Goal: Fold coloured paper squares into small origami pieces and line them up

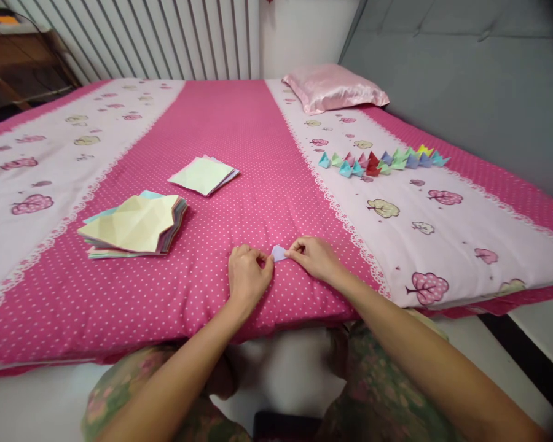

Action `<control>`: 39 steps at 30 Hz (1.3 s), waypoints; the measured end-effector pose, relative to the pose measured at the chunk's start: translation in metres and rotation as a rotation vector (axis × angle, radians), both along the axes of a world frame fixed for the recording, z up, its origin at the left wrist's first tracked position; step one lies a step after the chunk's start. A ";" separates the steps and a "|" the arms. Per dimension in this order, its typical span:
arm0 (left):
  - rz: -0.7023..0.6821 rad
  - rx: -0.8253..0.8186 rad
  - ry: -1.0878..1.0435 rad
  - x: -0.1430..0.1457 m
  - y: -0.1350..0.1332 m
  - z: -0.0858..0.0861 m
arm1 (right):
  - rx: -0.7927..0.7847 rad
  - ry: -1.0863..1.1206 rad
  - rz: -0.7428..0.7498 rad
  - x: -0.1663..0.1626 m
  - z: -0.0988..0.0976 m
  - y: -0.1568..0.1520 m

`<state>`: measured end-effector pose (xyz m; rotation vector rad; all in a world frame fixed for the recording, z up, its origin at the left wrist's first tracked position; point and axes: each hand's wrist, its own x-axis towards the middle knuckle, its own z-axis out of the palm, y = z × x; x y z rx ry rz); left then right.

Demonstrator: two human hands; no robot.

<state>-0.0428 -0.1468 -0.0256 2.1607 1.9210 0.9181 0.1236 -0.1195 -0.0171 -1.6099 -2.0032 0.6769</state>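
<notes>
A small folded piece of lavender paper [279, 253] is pinched between both my hands, just over the pink dotted bedspread near its front edge. My left hand [249, 273] grips the paper's left side between thumb and fingertips. On its right side, the thumb and index finger of my right hand [314, 256] close on the corner. The finer folds are too small to make out. To the left lie a thick stack of creased coloured paper [129, 224] and a smaller, flatter stack of square sheets [203, 175].
Several small folded paper boats [373, 163] in many colours stand in rows on the right of the bedspread [230, 123]. A pink satin pillow [334, 88] lies at the back right, beside a grey padded headboard [465, 80]. The bed's front edge runs by my knees.
</notes>
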 end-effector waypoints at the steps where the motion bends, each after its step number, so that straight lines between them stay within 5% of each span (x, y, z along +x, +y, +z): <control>1: 0.003 0.005 0.010 0.000 0.000 0.000 | -0.007 -0.008 -0.004 0.000 0.000 0.001; 7: -0.016 -0.034 0.010 -0.001 0.001 0.003 | -0.015 -0.055 -0.061 -0.004 0.001 0.001; 12: -0.186 0.002 0.126 -0.002 -0.003 0.005 | 0.028 -0.018 -0.080 -0.005 -0.003 0.000; 19: -0.481 0.006 0.319 -0.009 -0.003 -0.004 | 0.208 -0.011 0.268 0.009 -0.002 -0.001; 30: -0.378 -0.055 0.208 -0.004 0.010 0.003 | 0.378 0.005 0.265 0.009 -0.011 -0.006; 39: -0.384 -0.150 -0.219 -0.008 0.008 0.010 | 0.338 0.300 0.218 0.006 0.001 -0.009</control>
